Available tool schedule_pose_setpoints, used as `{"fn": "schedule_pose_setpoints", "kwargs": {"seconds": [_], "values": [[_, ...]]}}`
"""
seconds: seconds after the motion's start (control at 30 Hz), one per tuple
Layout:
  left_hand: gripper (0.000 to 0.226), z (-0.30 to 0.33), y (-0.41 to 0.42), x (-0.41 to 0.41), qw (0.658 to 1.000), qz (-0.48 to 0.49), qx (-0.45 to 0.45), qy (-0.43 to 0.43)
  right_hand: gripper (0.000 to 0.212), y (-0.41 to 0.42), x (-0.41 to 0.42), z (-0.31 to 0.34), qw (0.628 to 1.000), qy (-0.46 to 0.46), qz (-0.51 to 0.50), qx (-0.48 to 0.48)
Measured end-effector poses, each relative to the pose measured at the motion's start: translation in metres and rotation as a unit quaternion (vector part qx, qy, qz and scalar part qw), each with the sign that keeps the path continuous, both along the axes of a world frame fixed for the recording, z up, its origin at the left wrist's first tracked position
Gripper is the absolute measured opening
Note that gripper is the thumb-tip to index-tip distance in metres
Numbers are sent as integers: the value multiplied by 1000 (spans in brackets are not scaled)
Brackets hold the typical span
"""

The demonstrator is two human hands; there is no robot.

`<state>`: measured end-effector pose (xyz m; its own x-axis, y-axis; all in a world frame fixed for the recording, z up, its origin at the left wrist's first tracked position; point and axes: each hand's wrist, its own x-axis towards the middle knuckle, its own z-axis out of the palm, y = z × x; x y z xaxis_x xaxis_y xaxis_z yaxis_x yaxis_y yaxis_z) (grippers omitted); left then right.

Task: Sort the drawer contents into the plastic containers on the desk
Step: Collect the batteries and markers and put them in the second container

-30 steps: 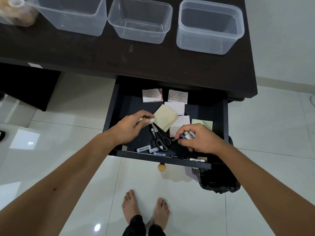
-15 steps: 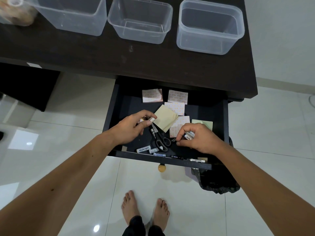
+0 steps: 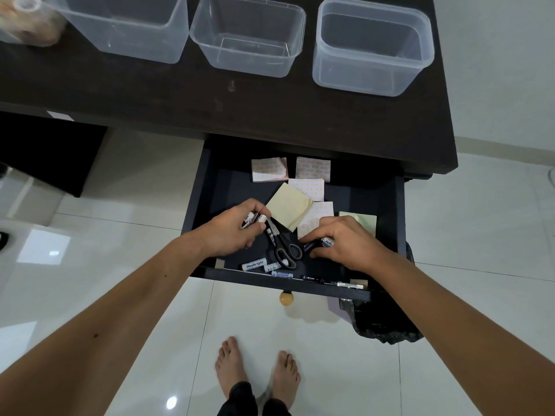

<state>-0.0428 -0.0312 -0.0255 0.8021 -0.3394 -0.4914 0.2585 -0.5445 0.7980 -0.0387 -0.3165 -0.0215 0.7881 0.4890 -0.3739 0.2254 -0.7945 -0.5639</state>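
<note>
The dark drawer (image 3: 195, 202) stands pulled out under the desk. My left hand (image 3: 231, 232) grips a few small batteries (image 3: 255, 220) over the drawer's left half. My right hand (image 3: 345, 241) is curled round batteries (image 3: 326, 242), its fingertips touching a dark one (image 3: 309, 245) on the drawer floor. Black scissors (image 3: 283, 246) lie between the hands. More batteries (image 3: 254, 265) lie along the front edge. Sticky note pads, yellow (image 3: 288, 209), green (image 3: 365, 221) and patterned (image 3: 312, 169), sit farther back. Three clear containers (image 3: 247, 37) stand on the desk.
A tape roll (image 3: 25, 18) lies at the desk's far left corner. A black bin (image 3: 381, 325) stands on the floor under the drawer's right side. My bare feet (image 3: 258, 367) are on white tiles below the drawer knob (image 3: 286, 298).
My right hand has shifted slightly left and down, its fingers reaching onto a dark battery by the scissors' handles. My left hand has stayed over the drawer with its batteries.
</note>
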Motion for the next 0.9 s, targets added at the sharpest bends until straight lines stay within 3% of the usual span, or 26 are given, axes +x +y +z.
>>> {"fn": "schedule_pose_setpoints", "kwargs": {"seconds": [0.2, 0.4, 0.6, 0.7, 0.9], "values": [[20, 3, -3, 1, 1000, -13, 13, 10, 19, 3, 1, -5, 998, -43, 38, -36], [26, 3, -2, 4, 997, -18, 66, -43, 15, 0, 0, -5, 996, -57, 54, -32], [19, -1, -3, 5, 997, -39, 62, -36, 10, -8, -5, 1, 992, 9, -79, 96], [25, -2, -2, 6, 996, -42, 69, -40, 8, -3, -7, 13, 972, 99, -139, 159], [38, -5, -2, 9, 991, -67, 103, -60, 9, 1, -11, 23, 932, 195, -190, 238]]}}
